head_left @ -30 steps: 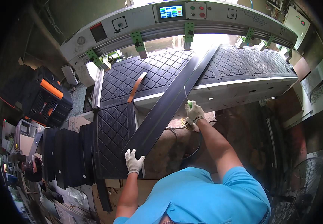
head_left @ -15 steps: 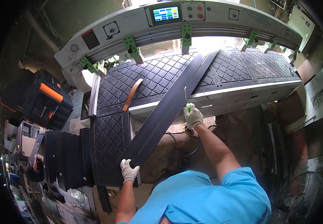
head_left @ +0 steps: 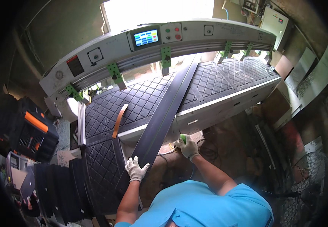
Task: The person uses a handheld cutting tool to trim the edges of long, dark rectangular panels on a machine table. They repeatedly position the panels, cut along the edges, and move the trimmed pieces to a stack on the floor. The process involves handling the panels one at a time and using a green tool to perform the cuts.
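A long dark grey panel [head_left: 162,108] with a lengthwise groove slants across the black ribbed bench top [head_left: 137,96], from the far middle to the near left. My gloved left hand [head_left: 136,169] lies on the panel's near end, fingers spread and thumb apart. My gloved right hand [head_left: 189,148] is closed round the green handle of a hand tool [head_left: 183,139], just right of the panel. The tool's thin metal shaft points up toward the panel's right edge; whether its tip touches is too fine to tell.
A curved orange-brown strip [head_left: 120,121] lies left of the panel. A machine beam [head_left: 148,41] with green clamps and a lit screen spans the far side. Stacked dark panels [head_left: 56,189] stand at left, near a black and orange case [head_left: 31,128]. A fan [head_left: 309,181] is at right.
My right hand with the tool has come nearer to me along the panel's right edge. The left hand has opened out farther onto the panel's near end. The whole view has shifted.
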`<state>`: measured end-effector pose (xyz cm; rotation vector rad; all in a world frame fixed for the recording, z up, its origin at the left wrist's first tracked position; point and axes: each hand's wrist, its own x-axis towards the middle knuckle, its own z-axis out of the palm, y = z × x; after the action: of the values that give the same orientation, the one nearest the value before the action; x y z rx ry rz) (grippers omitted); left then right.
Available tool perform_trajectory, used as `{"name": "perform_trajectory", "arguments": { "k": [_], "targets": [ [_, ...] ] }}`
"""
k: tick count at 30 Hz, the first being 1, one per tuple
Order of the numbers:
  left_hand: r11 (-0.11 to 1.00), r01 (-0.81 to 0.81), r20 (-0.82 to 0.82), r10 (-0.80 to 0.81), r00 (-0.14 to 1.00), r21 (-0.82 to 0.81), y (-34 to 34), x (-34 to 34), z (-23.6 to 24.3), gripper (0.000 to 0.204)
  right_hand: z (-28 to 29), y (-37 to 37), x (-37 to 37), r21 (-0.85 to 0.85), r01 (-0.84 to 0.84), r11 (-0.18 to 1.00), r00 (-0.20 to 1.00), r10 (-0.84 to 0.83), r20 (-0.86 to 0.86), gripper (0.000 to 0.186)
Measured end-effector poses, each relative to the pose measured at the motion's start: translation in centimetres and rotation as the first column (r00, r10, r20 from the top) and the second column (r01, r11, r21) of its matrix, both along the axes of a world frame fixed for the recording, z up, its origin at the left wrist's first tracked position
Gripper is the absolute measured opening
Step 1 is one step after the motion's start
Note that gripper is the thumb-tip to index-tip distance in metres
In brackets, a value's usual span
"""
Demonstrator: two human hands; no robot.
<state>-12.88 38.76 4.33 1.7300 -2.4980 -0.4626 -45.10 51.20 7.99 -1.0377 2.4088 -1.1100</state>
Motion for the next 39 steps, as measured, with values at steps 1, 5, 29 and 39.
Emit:
{"name": "perform_trajectory", "arguments": {
  "k": [1, 5, 29, 39],
  "targets": [
    [0.998, -0.035, -0.024, 0.034, 0.999, -0.05, -0.8, -0.6, -0.3, 0.093, 0.4, 0.4, 0.2, -0.022, -0.026, 0.999, 0.999, 0.025, -0.029, 0.05],
    [0.986, -0.123, -0.137, 0.107, 0.985, -0.113, -4.9, -1.5, -1.9, 0.076, 0.1, 2.3, 1.6, -0.051, -0.05, 0.997, 0.993, 0.044, -0.113, 0.049],
    [0.929, -0.209, -0.102, 0.25, 0.963, 0.304, 1.1, 6.6, -1.4, 0.063, -1.3, -1.3, 2.7, 0.181, -0.059, 0.982, 0.991, 0.08, -0.109, 0.042],
    [0.913, -0.309, -0.014, 0.324, 0.946, 0.267, 6.1, 9.1, -0.5, 0.07, -1.9, -6.7, -7.2, 0.278, -0.015, 0.96, 0.998, 0.031, -0.051, 0.045]
  ]
}}
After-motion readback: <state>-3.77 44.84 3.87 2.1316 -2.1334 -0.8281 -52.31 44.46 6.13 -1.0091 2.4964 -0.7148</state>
